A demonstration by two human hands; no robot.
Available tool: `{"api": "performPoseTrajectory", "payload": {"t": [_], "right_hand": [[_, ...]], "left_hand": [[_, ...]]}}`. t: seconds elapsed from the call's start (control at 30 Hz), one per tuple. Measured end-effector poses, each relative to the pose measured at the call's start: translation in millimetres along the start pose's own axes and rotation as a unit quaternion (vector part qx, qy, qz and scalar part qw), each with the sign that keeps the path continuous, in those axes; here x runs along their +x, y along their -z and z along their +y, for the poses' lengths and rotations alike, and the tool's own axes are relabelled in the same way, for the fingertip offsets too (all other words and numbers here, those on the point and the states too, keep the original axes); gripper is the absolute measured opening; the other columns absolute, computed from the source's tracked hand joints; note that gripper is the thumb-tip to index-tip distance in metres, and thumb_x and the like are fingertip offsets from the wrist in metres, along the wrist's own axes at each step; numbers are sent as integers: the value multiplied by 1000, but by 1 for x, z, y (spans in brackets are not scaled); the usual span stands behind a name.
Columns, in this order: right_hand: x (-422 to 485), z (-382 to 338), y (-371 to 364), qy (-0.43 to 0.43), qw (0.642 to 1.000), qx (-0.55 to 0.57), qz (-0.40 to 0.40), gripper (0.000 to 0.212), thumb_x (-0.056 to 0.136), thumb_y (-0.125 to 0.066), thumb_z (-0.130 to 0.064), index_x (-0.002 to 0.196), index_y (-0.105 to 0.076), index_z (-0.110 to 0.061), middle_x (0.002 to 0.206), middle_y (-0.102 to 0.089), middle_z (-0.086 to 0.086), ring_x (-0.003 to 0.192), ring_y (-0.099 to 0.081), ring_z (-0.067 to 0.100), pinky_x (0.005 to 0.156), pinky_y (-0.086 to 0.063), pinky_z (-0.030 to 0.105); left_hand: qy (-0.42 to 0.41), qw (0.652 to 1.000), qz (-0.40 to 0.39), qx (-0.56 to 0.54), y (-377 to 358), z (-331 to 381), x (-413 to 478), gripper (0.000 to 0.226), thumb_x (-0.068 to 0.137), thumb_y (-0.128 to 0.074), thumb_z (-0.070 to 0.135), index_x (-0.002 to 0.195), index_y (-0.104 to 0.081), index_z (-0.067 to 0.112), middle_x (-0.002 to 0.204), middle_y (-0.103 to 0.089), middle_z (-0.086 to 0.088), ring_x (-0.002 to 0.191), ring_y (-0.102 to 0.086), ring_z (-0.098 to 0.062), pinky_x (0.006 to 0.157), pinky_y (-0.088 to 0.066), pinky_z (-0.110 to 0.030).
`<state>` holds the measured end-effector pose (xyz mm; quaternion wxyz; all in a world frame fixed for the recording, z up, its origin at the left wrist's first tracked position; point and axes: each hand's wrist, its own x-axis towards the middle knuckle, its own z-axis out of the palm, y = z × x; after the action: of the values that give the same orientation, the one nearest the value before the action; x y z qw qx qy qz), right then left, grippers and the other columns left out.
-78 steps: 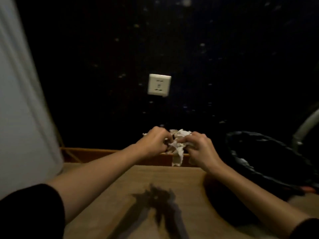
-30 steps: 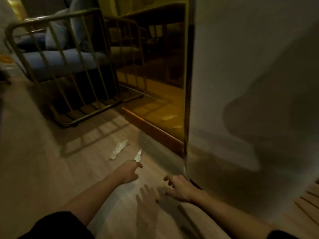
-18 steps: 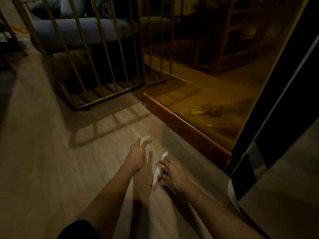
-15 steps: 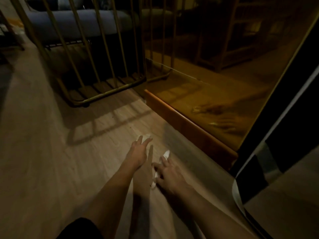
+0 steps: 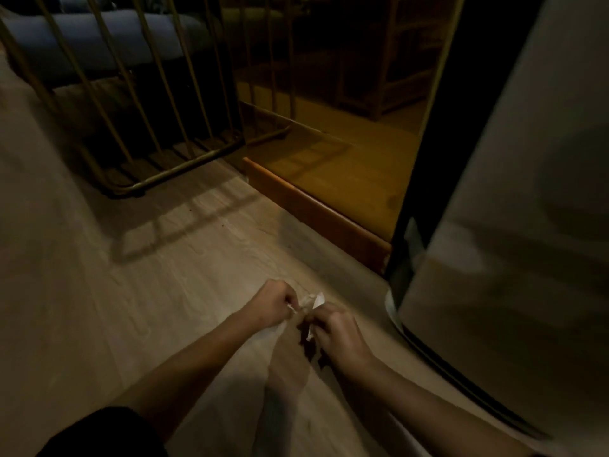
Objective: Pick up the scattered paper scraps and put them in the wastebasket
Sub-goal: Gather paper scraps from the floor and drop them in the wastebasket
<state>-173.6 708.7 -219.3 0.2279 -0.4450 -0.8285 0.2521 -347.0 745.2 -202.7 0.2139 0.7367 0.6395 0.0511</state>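
Meeting above the wooden floor point(image 5: 171, 291), the left hand point(image 5: 270, 305) and right hand point(image 5: 333, 331) both curl their fingers around white paper scraps point(image 5: 313, 303) bunched between them. The scraps sit just off the floor, near the lower corner of the grey panel point(image 5: 514, 245), on its left. Farther from that panel, past the orange wooden ledge point(image 5: 316, 209), stands a brass-coloured barred frame point(image 5: 158, 127). The wastebasket does not show.
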Motion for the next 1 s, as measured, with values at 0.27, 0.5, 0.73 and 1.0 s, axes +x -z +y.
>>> {"api": "performPoseTrajectory", "payload": {"t": [0.27,0.5,0.73,1.0], "right_hand": [[-209,38,169,-31,999,-26,-21,12,80,-62,-13,88,-71,-10,88,-70,9,84,-62,20,74,-48,29],[-408,81,325,-150,980,-111,66,13,80,-63,-2,89,-71,-7,87,-69,10,78,-64,16,69,-48,17],[-567,97,439,-339,905,-146,213,14,85,-59,-1,94,-69,-3,98,-67,15,84,-64,22,77,-48,16],[-724,87,554,-480,793,-173,334,22,77,-59,2,97,-64,-6,91,-63,13,82,-60,26,71,-47,28]], "left_hand": [[-239,948,-196,77,4,237,-50,15,77,-68,9,89,-74,12,90,-74,-8,80,-65,-15,69,-44,-20],[-413,881,-224,65,-79,508,-106,11,82,-62,7,89,-71,9,84,-68,-7,71,-53,-9,63,-41,-19],[-413,884,-214,-51,-137,743,-165,15,84,-59,-2,76,-65,8,71,-64,-6,61,-66,-14,46,-53,-19],[-469,838,-253,-120,-156,946,-250,22,82,-55,0,74,-54,19,67,-61,-2,55,-61,-14,44,-51,-27]]}}
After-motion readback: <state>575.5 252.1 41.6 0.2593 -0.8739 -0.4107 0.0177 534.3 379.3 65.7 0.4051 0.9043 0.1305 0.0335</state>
